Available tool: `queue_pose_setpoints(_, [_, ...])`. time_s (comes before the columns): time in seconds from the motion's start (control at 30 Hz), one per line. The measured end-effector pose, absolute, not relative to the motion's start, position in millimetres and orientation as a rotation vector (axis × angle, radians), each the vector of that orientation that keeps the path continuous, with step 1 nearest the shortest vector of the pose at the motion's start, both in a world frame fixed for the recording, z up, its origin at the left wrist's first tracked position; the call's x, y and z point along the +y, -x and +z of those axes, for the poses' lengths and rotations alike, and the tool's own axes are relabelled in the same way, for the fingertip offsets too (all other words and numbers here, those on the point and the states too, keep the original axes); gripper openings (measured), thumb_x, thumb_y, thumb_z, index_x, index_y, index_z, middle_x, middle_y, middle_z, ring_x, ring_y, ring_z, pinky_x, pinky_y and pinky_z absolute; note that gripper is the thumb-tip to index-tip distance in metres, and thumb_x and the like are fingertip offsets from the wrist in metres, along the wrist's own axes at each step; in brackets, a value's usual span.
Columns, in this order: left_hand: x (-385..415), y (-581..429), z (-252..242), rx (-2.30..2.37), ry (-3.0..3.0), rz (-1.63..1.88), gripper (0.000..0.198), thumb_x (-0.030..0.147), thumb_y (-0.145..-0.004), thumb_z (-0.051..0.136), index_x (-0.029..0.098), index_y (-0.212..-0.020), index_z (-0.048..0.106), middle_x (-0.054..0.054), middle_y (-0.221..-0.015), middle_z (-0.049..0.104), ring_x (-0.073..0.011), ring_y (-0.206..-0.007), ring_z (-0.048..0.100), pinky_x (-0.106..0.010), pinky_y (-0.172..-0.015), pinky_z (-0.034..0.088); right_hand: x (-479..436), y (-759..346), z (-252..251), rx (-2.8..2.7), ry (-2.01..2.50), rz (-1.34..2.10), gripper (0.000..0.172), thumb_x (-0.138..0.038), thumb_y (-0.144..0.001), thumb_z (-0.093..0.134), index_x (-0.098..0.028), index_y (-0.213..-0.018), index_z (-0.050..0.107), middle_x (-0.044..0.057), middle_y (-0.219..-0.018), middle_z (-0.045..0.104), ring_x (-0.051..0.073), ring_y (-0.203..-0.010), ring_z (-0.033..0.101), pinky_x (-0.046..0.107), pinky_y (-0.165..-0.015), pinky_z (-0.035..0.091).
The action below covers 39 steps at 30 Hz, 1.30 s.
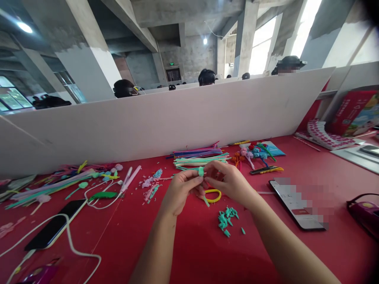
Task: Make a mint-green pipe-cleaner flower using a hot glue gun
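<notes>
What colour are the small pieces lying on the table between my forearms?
The pieces are teal green, seen best in the head view.

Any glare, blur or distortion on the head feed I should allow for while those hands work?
Head view throughout: the window is blown out white; the ceiling lamp glares; pixel blocks cover part of the phone on the right; fine detail on the green piece between left hand and right hand is hard to make out.

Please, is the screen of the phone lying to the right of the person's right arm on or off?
On: the phone shows a pale, lit display, although part of it is pixelated.
</notes>
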State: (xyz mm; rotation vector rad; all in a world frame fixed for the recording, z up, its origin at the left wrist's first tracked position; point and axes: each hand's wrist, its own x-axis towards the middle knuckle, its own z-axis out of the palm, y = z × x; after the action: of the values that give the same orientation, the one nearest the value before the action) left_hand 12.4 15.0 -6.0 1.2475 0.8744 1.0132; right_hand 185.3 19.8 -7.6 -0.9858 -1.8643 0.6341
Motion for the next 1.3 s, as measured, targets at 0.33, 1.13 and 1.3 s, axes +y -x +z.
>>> queue_pose_setpoints(0.33, [4.2,-11.0,-3.1,0.969,-1.380,0.986,0.016,0.027,-0.085,0.056,0.013,-0.081,0.063,-0.001,-0.063,0.061,-0.0099,-0.047,0.055,-0.022,-0.048,0.047,12.1,-184.5,-7.2,-2.014,0.788,0.400,0.024,-0.018,-0.091,0.050,-0.021,-0.113,0.060,0.005,-0.100,0.065,0.012,-0.084,0.062,0.022,-0.074,0.048])
queue_pose_setpoints(1.13, [11.3,5.6,-2.8,1.055,-1.544,0.709,0.025,0.030,-0.084,0.057,0.014,-0.065,0.058,0.002,-0.057,0.055,-0.0051,-0.043,0.044,-0.018,-0.045,0.034,10.7,-191.4,-6.3,-2.306,0.801,0.348,0.010,-0.016,-0.090,0.053,-0.017,-0.095,0.062,0.004,-0.087,0.063,0.014,-0.079,0.055,0.026,-0.071,0.043])
queue_pose_setpoints(1.3, [9.6,4.4,-2.7,1.159,-1.613,0.755,0.019,0.029,-0.084,0.055,0.015,-0.073,0.061,0.003,-0.059,0.053,-0.0068,-0.046,0.043,-0.019,-0.045,0.034,11.8,-188.3,-9.9,-2.319,0.832,0.215,0.009,-0.015,-0.089,0.053,-0.015,-0.090,0.062,0.004,-0.080,0.061,0.014,-0.073,0.054,0.025,-0.066,0.042])
